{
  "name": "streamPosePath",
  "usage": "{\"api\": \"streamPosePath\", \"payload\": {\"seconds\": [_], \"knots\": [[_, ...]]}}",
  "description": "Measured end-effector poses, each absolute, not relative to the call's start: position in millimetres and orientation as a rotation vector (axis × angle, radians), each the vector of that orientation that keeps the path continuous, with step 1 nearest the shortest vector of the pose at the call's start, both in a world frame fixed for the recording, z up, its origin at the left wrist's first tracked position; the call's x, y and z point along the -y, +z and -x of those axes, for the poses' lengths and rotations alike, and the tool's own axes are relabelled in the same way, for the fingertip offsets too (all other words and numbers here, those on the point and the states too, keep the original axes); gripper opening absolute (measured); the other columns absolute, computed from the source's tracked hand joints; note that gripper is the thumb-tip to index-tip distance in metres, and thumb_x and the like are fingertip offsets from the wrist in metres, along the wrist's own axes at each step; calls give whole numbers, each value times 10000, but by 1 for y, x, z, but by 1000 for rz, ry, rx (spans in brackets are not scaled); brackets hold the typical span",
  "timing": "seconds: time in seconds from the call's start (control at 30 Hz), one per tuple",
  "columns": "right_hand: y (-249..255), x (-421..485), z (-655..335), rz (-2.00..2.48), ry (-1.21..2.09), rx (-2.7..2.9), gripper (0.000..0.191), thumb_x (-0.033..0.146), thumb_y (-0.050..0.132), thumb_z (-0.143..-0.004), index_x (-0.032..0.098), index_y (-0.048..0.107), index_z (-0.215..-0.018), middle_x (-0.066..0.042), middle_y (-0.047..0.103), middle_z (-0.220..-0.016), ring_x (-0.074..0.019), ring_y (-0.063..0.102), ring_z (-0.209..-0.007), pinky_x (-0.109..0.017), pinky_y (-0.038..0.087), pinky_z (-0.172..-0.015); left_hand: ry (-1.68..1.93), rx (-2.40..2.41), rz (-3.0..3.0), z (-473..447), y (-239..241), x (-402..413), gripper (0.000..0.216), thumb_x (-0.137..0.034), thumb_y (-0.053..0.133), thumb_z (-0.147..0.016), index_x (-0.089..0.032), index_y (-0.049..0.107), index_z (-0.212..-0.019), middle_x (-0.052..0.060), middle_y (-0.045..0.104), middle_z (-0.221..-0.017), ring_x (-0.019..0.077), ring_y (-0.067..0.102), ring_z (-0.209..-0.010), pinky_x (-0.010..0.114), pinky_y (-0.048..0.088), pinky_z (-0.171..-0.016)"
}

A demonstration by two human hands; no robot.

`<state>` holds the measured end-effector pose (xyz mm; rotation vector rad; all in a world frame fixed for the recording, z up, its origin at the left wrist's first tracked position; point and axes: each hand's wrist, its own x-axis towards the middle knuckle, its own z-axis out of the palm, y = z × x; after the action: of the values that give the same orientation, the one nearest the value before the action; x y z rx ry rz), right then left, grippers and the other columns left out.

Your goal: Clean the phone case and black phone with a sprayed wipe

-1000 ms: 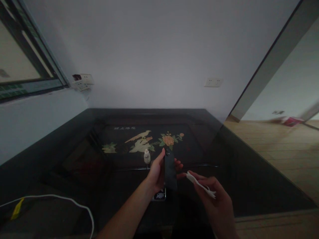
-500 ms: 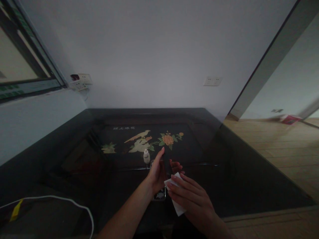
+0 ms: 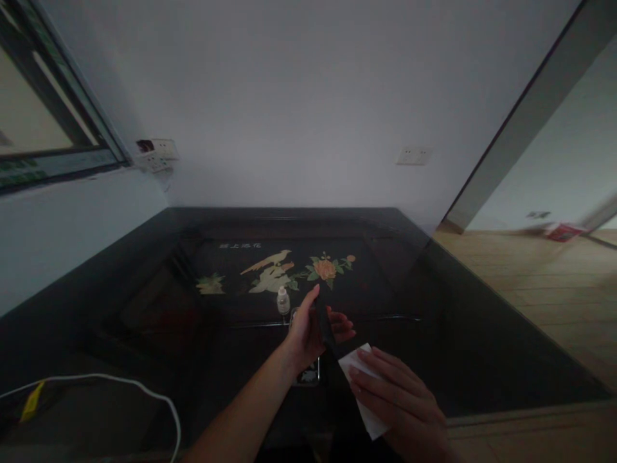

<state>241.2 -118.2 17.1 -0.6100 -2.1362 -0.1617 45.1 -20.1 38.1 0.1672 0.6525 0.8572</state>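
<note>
The right hand holds a white tissue by the lower end of a dark phone; whether they touch cannot be told. The left hand grips the phone above the black table. Beyond stands a small bottle; farther off, a wall socket.

1. A slim, dark phone sits tilted in the left hand, showing me little more than a narrow strip.
2. A white wipe is spread flat under the right hand, just beside the phone's near end; whether they touch, I can't tell.
</note>
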Motion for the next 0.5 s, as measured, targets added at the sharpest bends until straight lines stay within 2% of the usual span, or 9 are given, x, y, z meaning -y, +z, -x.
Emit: {"api": "streamPosePath", "payload": {"seconds": [0.13,0.2,0.33,0.5], "knots": [[40,104,-216,569,-203,2129,288,107,581,-1005,211,709,-1241,-16,783,-1188,-206,661,-1260,-396,501,-1153,833,-689,-175,-46,39,19,504,-602,605,-911,-132,625,-729,150,757,-756,267,751,-705,376,608,-704],[43,96,-205,550,-206,2122,261,105,565,-1015,202,717,-1204,-12,783,-1190,-186,650,-1273,-371,478,-1169,819,-706,-171,-47,39,19,504,-609,624,-895,-136,624,-721,135,752,-737,256,746,-687,353,602,-676],[32,92,-199,545,-177,2153,256,103,535,-1029,191,705,-1200,-18,769,-1226,-162,634,-1292,-349,463,-1175,847,-699,-175,-47,39,19,518,-632,608,-896,-137,628,-744,133,751,-739,272,749,-696,436,619,-758],[5,104,-218,595,-138,2280,348,76,574,-999,187,649,-1320,-33,717,-1325,-195,571,-1363,-375,452,-1189,882,-694,-165,-47,36,19,529,-634,594,-908,-123,637,-779,155,754,-753,281,757,-708,474,624,-804]]}}
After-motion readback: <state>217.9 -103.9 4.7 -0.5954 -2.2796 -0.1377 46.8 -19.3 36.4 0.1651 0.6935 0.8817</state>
